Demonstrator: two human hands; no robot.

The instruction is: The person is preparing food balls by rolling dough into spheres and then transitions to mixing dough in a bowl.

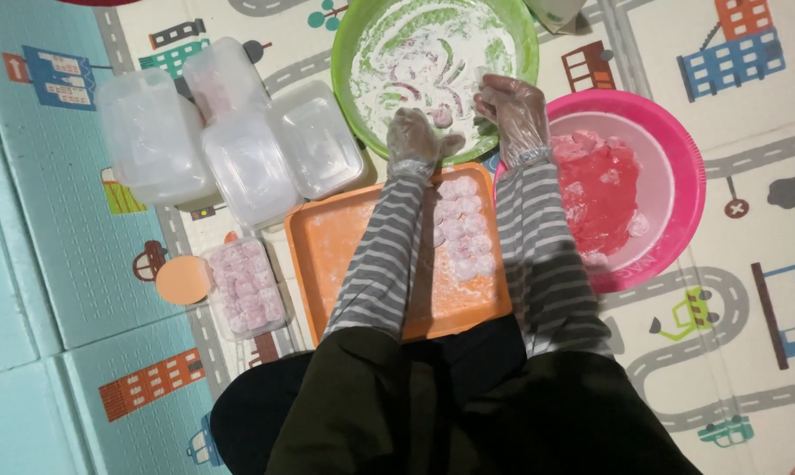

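Both my hands wear thin clear gloves and reach into a green bowl [353, 40] dusted with white flour. My left hand [415, 134] rests at the bowl's near rim, fingers loosely curled, beside a small pink dough ball [442, 115] lying in the flour. My right hand [510, 104] hovers over the flour at the bowl's right side, fingers bent. Below my wrists sits an orange tray [327, 246] carrying several floured pink balls [462, 230]. A pink bowl [679, 158] to the right holds a mass of pink dough [600, 189].
Several empty clear plastic containers [239, 141] are stacked at the left. A filled container of pink balls [246, 286] stands beside an orange round lid [183, 280]. Everything sits on a play mat printed with roads and buildings [732, 334]. My knees fill the bottom.
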